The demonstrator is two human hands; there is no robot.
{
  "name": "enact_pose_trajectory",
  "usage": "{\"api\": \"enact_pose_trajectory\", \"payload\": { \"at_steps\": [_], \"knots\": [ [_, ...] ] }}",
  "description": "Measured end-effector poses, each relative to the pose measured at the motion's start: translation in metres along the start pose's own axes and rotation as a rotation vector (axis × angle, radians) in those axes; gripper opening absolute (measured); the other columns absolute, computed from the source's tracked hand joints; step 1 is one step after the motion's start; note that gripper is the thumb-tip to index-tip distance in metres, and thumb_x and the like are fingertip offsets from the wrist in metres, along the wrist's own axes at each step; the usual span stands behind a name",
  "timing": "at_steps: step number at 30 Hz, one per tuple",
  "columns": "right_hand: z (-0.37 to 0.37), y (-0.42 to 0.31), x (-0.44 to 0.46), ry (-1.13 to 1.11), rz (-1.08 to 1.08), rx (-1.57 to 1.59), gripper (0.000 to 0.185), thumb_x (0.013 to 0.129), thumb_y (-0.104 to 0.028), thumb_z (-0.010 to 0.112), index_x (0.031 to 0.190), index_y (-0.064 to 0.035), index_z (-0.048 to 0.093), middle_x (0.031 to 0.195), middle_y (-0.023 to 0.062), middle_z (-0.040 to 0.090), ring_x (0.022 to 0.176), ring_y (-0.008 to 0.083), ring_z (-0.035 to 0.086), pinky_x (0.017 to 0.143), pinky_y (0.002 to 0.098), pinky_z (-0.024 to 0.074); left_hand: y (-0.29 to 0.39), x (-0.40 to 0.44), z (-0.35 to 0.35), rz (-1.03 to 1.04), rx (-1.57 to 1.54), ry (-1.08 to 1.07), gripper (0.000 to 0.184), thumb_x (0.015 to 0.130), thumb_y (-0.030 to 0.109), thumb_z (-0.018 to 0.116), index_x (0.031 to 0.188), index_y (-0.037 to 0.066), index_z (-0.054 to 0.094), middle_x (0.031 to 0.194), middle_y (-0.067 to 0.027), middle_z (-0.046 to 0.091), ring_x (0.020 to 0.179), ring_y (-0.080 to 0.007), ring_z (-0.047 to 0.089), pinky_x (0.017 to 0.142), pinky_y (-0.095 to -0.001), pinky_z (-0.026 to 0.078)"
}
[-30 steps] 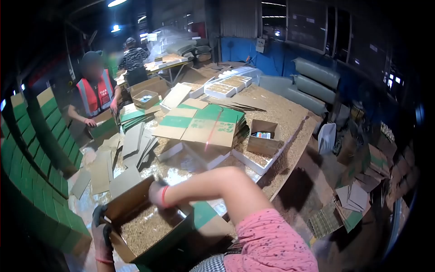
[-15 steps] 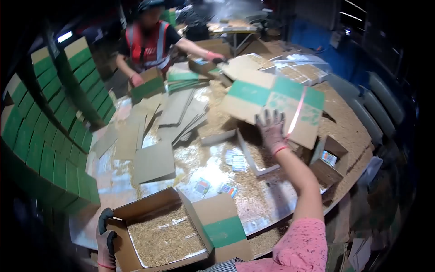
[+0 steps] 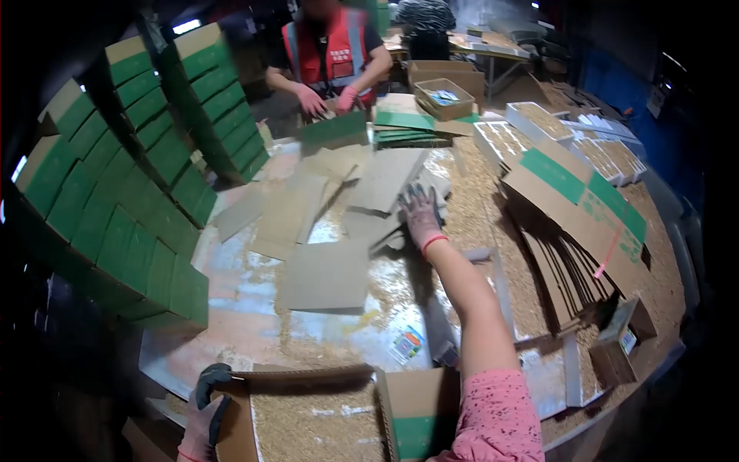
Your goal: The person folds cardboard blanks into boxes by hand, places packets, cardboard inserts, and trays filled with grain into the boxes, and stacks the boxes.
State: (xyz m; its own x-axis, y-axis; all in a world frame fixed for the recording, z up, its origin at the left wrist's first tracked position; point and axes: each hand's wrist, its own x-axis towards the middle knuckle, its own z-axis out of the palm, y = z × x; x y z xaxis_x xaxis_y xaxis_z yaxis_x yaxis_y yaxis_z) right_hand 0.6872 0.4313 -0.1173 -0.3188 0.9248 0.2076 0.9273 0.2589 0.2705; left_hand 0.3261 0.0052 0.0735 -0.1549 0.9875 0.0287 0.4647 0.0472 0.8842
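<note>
An open cardboard box (image 3: 375, 420) with a green band stands at the near edge, lined in white and filled with brown shredded material (image 3: 319, 427). At its left wall, my gloved left hand (image 3: 206, 412) is closed around the upper edge. My right hand (image 3: 422, 214), in a grey and pink glove, reaches far over the table with fingers spread. It is over the right edge of some loose grey cardboard sheets (image 3: 389, 181); whether it touches them I cannot tell. A separate grey sheet (image 3: 327, 276) lies nearer me. Small printed packets (image 3: 406, 344) lie beyond the box.
Green-banded boxes (image 3: 100, 231) are stacked high on the left. A co-worker in a red vest (image 3: 331, 50) handles a box (image 3: 333, 132) across the table. Folded cartons (image 3: 573, 231) lean at right, near white trays (image 3: 539, 122) of shredded material.
My right hand has gone from the green-banded cartons to the grey sheets. My left hand still holds the box. The co-worker's outstretched arm has come back to the box there. The view has shifted.
</note>
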Motion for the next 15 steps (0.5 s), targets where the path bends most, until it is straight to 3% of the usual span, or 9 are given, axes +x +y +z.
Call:
{"api": "enact_pose_trajectory", "payload": {
  "at_steps": [3, 4, 5, 7, 8, 11, 12, 13, 15],
  "knots": [
    [0.019, -0.009, 0.011, -0.144, 0.128, -0.029, 0.047, 0.096, -0.021, 0.031, 0.142, -0.0133, 0.036, 0.15, 0.0176, 0.028, 0.138, 0.0376, 0.026, 0.112, 0.0577, 0.0137, -0.004, -0.002, -0.003, -0.008, 0.009, 0.037, 0.033, 0.072, -0.003, 0.056, 0.105, -0.001, 0.058, 0.12, -0.0129, 0.055, 0.119, -0.0236, 0.048, 0.104, -0.0333, 0.034],
    [0.003, -0.001, 0.005, -0.111, -0.023, -0.061, 0.044, 0.095, -0.02, 0.032, 0.137, -0.0134, 0.043, 0.142, 0.018, 0.041, 0.129, 0.0351, 0.042, 0.107, 0.052, 0.0289, -0.003, -0.002, -0.003, -0.019, 0.001, 0.019, 0.032, 0.075, 0.002, 0.058, 0.107, -0.001, 0.058, 0.12, -0.0128, 0.054, 0.12, -0.0237, 0.048, 0.105, -0.0337, 0.033],
    [-0.024, 0.009, 0.01, -0.162, -0.084, 0.069, 0.039, 0.092, -0.015, 0.037, 0.128, -0.0173, 0.052, 0.129, 0.0119, 0.055, 0.106, 0.0284, 0.061, 0.09, 0.0427, 0.0467, -0.002, 0.001, -0.002, -0.027, -0.014, -0.006, 0.031, 0.078, 0.006, 0.06, 0.108, -0.001, 0.057, 0.12, -0.0126, 0.054, 0.12, -0.0239, 0.047, 0.106, -0.0342, 0.032],
    [-0.069, 0.039, -0.004, 0.342, -0.053, 0.252, 0.036, 0.089, -0.01, 0.043, 0.12, -0.0224, 0.057, 0.118, 0.005, 0.062, 0.083, 0.0235, 0.067, 0.071, 0.0369, 0.0519, 0.007, 0.004, 0.001, -0.024, 0.025, -0.024, 0.032, 0.077, 0.005, 0.059, 0.108, -0.001, 0.057, 0.12, -0.0121, 0.054, 0.12, -0.0234, 0.047, 0.106, -0.0336, 0.031],
    [-0.11, 0.053, -0.013, 0.426, -0.042, 0.344, 0.03, 0.089, -0.011, 0.044, 0.111, -0.0208, 0.063, 0.108, 0.016, 0.064, 0.081, 0.0264, 0.067, 0.065, 0.0345, 0.0538, 0.008, 0.004, 0.003, -0.032, 0.023, -0.01, 0.032, 0.076, 0.004, 0.059, 0.108, -0.001, 0.057, 0.12, -0.0118, 0.054, 0.12, -0.023, 0.047, 0.106, -0.0331, 0.031],
    [-0.138, 0.076, -0.032, 0.322, -0.072, 0.124, 0.042, 0.084, -0.032, 0.06, 0.123, -0.0177, 0.055, 0.121, 0.0129, 0.058, 0.103, 0.027, 0.06, 0.083, 0.0384, 0.0477, 0.004, 0.0, 0.003, -0.029, 0.0, 0.002, 0.032, 0.075, 0.001, 0.057, 0.108, -0.001, 0.056, 0.119, -0.0109, 0.054, 0.119, -0.0215, 0.046, 0.106, -0.0318, 0.03],
    [-0.143, 0.071, -0.042, 0.106, -0.085, 0.117, 0.062, 0.079, -0.042, 0.066, 0.133, -0.0173, 0.047, 0.125, 0.0123, 0.054, 0.117, 0.0279, 0.05, 0.093, 0.0396, 0.0402, -0.001, -0.001, 0.001, -0.006, 0.015, -0.01, 0.033, 0.076, -0.002, 0.056, 0.109, -0.001, 0.056, 0.119, -0.0108, 0.054, 0.12, -0.0214, 0.047, 0.106, -0.0314, 0.031],
    [-0.128, 0.063, -0.043, -0.049, -0.108, 0.1, 0.065, 0.079, -0.048, 0.065, 0.133, -0.0172, 0.047, 0.128, 0.0114, 0.052, 0.116, 0.0277, 0.05, 0.096, 0.042, 0.0376, -0.002, -0.001, -0.001, 0.022, 0.03, -0.017, 0.034, 0.077, -0.005, 0.055, 0.11, -0.001, 0.056, 0.12, -0.0108, 0.054, 0.12, -0.0213, 0.047, 0.106, -0.0309, 0.031],
    [-0.122, 0.027, -0.062, -0.228, -0.152, 0.146, 0.064, 0.081, -0.045, 0.062, 0.136, -0.0166, 0.045, 0.134, 0.0122, 0.048, 0.123, 0.0293, 0.046, 0.103, 0.045, 0.0316, 0.007, 0.004, -0.006, 0.002, 0.036, -0.014, 0.025, 0.08, -0.002, 0.054, 0.104, -0.002, 0.059, 0.119, -0.0109, 0.054, 0.118, -0.0205, 0.048, 0.104, -0.0306, 0.034]
  ]
}}
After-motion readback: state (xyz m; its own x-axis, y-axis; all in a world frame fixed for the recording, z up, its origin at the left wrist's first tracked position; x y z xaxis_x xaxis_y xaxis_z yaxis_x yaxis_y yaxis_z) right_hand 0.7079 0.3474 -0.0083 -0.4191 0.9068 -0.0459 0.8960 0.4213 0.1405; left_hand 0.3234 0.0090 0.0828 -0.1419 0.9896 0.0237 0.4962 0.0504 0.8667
